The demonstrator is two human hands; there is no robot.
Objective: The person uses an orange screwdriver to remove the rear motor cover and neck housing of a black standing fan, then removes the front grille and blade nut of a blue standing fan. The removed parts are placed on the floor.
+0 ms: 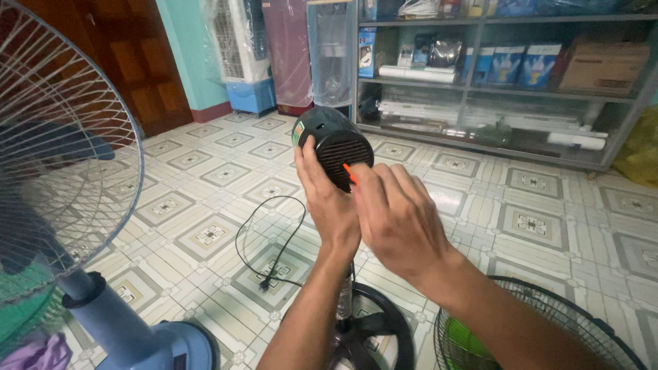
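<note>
Right hand (pixel 397 219) pinches an orange-handled screwdriver (pixel 349 173), shaft hidden, against the black vented plastic fan-motor housing (pixel 336 147); left hand (pixel 327 199) grips the housing's left side.

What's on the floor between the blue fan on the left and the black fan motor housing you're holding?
In the head view, a thin black power cord loops across the patterned floor tiles between the blue fan and the black motor housing.
</note>
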